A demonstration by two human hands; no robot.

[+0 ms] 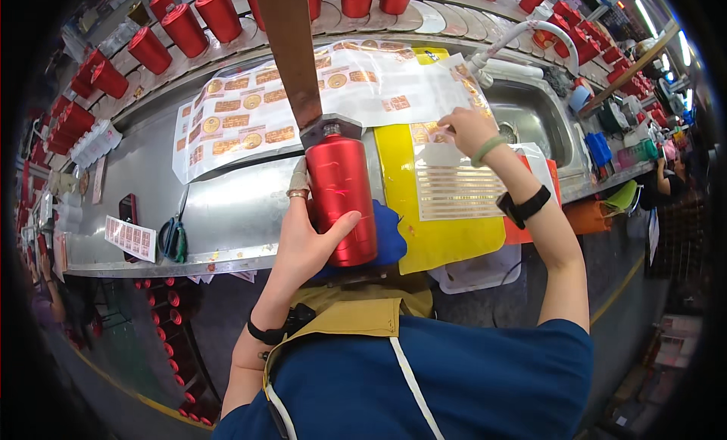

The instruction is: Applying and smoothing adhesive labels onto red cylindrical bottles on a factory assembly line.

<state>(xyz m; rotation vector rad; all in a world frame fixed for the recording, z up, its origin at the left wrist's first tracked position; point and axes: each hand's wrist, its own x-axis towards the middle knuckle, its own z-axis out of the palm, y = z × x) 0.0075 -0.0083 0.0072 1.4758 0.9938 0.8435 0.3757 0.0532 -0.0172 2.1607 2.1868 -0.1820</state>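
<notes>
2 hands (301, 240) (469, 131) — 1 held red bottle (342, 201) — 1 sink (547, 137), 1 green bangle (489, 150).

1 shiny red bottle (342, 201), neck pointing away, beside gold labels (425, 133).

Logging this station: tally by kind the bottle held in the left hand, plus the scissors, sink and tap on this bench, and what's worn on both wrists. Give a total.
Red bottle in the left hand: 1
Scissors: 1
Sink: 1
Arched white tap: 1
Black wrist straps: 2
Green bangle: 1
Total: 7
</notes>
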